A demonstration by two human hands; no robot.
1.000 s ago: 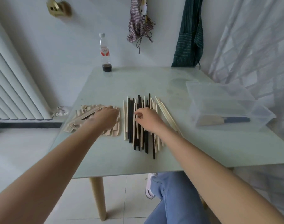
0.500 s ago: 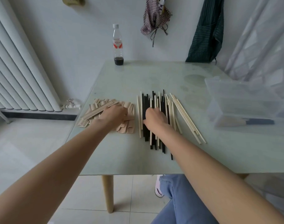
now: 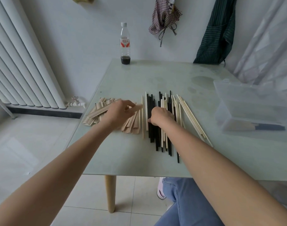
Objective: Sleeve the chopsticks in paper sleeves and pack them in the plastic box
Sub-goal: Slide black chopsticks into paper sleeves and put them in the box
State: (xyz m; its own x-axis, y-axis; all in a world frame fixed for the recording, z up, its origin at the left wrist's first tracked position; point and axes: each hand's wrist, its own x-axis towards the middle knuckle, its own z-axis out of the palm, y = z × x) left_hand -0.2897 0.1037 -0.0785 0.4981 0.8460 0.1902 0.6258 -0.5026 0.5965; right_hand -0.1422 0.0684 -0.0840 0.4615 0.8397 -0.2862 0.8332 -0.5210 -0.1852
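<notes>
Black and pale wooden chopsticks point(image 3: 162, 121) lie in a loose row mid-table, tan paper sleeves point(image 3: 97, 111) heaped just to their left. The left hand point(image 3: 119, 111) pinches one sleeve point(image 3: 137, 107); the right hand point(image 3: 161, 115) curls its fingers onto black sticks. The clear box point(image 3: 253, 108) sits right, holding one sleeved pair point(image 3: 253, 126).

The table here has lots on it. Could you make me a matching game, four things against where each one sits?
Things:
1. bottle
2. sleeves
3. chopsticks
4. box

Places:
A. table's right edge
B. under the left hand
C. far side, by the wall
D. middle, under the right hand

Pairs: 1-C, 2-B, 3-D, 4-A
</notes>
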